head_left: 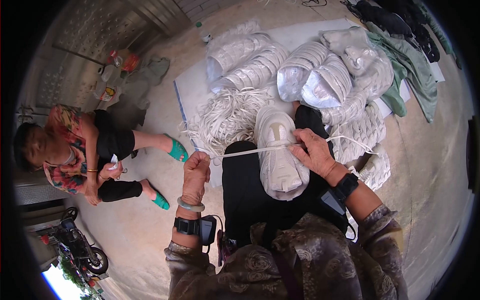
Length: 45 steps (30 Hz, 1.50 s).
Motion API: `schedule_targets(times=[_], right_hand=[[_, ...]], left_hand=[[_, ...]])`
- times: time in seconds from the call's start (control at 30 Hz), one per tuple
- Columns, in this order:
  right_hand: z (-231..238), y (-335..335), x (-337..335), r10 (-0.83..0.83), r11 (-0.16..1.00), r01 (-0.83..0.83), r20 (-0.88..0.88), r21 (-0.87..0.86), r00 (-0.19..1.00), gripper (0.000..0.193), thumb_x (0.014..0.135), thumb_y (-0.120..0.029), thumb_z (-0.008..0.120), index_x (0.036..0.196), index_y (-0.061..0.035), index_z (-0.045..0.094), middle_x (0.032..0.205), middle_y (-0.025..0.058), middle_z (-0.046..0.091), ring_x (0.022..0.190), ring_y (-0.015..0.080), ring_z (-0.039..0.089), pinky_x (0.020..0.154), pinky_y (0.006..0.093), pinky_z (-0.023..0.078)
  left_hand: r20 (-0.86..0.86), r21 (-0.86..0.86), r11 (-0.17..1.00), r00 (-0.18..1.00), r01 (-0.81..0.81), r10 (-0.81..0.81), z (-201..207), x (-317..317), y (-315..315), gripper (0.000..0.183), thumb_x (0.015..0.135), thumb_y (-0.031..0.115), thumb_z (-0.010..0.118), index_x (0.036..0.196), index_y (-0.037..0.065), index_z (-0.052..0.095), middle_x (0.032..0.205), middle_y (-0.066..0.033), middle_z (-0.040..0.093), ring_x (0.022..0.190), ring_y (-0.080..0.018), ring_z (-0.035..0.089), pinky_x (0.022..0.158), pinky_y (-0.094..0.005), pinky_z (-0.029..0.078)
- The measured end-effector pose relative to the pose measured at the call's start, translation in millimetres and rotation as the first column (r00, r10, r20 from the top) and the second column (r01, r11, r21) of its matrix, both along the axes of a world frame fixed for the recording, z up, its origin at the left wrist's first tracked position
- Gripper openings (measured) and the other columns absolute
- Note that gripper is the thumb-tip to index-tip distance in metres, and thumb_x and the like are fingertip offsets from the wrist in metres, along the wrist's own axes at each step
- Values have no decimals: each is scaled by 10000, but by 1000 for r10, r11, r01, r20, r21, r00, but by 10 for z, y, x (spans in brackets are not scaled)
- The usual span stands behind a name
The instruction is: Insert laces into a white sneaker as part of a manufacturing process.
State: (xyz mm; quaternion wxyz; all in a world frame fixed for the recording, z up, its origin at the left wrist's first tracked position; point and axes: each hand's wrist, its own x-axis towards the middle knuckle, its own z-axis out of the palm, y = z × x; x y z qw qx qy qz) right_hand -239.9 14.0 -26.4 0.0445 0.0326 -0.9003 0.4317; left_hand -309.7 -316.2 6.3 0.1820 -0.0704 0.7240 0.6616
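Observation:
A white shoe upper (282,172) lies across my lap, its mesh tongue and eyelets showing. A white shoelace (240,153) runs taut from the shoe to the left. Its left end is pinched in the closed fingers of my left hand (196,167), held clear of the shoe. My right hand (314,151) is at the shoe's right side, thumb and fingers closed on the lace at the eyelets. More lace trails off to the right beyond that hand. Just past the shoe lies a heap of loose white laces (227,117).
Stacked white shoe uppers (250,62) and plastic-wrapped ones (367,62) lie on a pale sheet (186,95). A green cloth (422,82) is at the far right. To the left sits another person (75,150), with a motorcycle (80,247) behind.

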Motion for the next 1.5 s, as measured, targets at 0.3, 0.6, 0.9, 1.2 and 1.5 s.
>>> schedule_targets(times=[0.3,0.6,0.9,1.2,1.5], right_hand=[[-70,-80,29,-22,993,35,-119,112,993,459,808,-304,636,1147,-17,520,995,148,562,891,353,553,786,418,445],[-153,-57,29,0,996,28,-315,84,949,409,672,13,553,1078,-30,553,937,160,589,835,362,570,772,428,461],[-128,-94,-6,-19,983,80,-340,166,940,370,656,16,559,1024,-20,563,870,141,618,784,335,592,754,422,460],[-165,-73,-19,-82,988,115,-289,100,954,358,652,-2,540,1006,-37,579,812,115,632,745,301,607,740,388,453],[-134,-68,-30,-86,991,114,-297,77,951,370,667,22,548,1031,-37,565,825,116,614,746,298,598,709,382,458]], left_hand=[[-254,-753,646,854,121,-455,-146,159,30,172,830,119,645,958,26,579,793,-56,591,621,-221,581,570,-321,475],[-353,-832,515,520,207,-778,-78,285,904,401,757,46,563,1153,2,525,993,-161,612,759,-318,647,643,-389,537],[-282,-871,449,548,197,-787,-96,291,874,369,746,35,551,1113,3,539,814,-144,630,689,-313,645,588,-396,525],[-237,-730,542,589,416,-772,78,331,663,396,748,39,561,1140,5,520,931,-154,655,783,-342,647,671,-414,523],[-223,-697,654,778,294,-587,21,-22,354,363,724,11,561,1087,13,585,821,-158,658,790,-327,647,709,-391,522]])
